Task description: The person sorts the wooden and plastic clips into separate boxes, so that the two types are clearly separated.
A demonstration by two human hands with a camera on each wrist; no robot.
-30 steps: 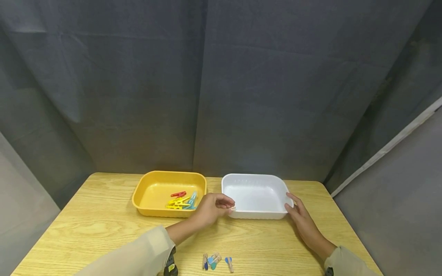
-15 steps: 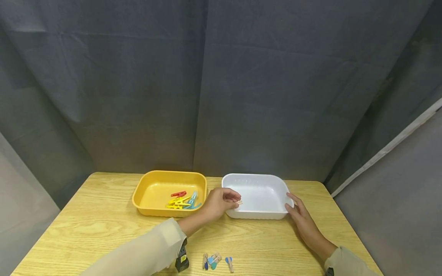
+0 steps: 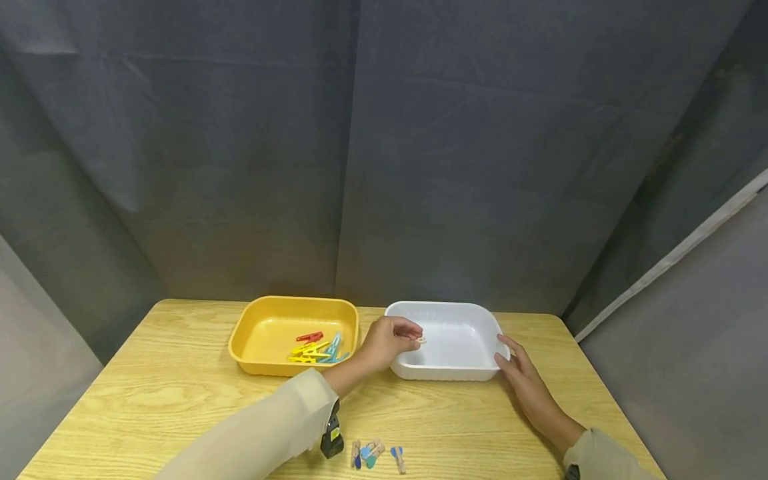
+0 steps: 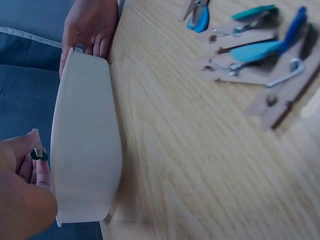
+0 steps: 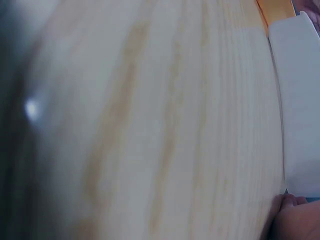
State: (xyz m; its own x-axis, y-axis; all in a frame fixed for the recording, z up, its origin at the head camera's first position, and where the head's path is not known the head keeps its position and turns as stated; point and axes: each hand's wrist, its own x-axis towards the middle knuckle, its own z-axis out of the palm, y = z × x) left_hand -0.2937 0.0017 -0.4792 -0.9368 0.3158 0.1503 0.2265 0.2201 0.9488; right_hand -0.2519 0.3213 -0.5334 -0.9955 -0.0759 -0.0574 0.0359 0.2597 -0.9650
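The left hand (image 3: 390, 343), reaching from a pale sleeve (image 3: 258, 427), is poised at the left end of the white tray (image 3: 459, 341). Its thumb and fingers pinch a wooden peg (image 3: 423, 341), held over the tray's opening just inside the left rim; the dark green ornament on this peg shows in the left wrist view. The right hand (image 3: 527, 381) grips the right end of the white tray, thumb and fingers at the rim.

Left of the white tray, and near it, stands the yellow tray (image 3: 261, 343). It contains red, yellow and light blue coloured pegs (image 3: 309, 349), lying loosely together toward the end nearer the white tray.

In front of the white tray, well apart from it, four loose pegs (image 3: 373, 453) of wood lie on the desk (image 3: 150, 400): three close together and one slightly to the right. They carry green and blue ornaments and metal springs.

A black wrist camera (image 3: 331, 445) on the left arm, in front of the white tray, bears a yellow label (image 3: 335, 433), too small for me to read. Behind the white tray hangs a dark grey curtain (image 3: 480, 167).
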